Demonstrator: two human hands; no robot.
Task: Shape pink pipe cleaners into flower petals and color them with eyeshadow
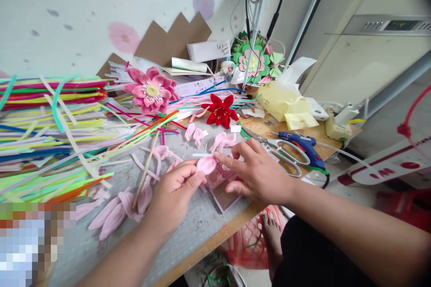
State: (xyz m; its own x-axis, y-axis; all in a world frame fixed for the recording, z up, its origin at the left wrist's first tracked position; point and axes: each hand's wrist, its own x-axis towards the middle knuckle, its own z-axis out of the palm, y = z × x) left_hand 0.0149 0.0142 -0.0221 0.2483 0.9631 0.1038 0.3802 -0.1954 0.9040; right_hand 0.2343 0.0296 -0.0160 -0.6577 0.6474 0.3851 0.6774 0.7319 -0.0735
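My left hand [178, 193] pinches a pale pink pipe-cleaner petal [206, 165] between thumb and fingers, above the grey mat. The index finger of my right hand [254, 170] reaches to the petal's far tip, and the thumb stands apart. Below my right hand lies a flat pinkish box with a clear lid [222, 195]. Several more pink pipe-cleaner petals [114, 213] lie left of my left hand, with a thin wooden stick [146, 168] across them. Smaller pink loops [222, 141] rest just beyond the held petal.
Bundles of coloured pipe cleaners [50, 134] fill the left side. A pink flower [151, 89] and a red flower [220, 111] stand behind. Scissors [283, 152] and a blue glue gun [306, 145] lie right of my right hand. A red basket [251, 242] is under the wooden table edge [208, 251].
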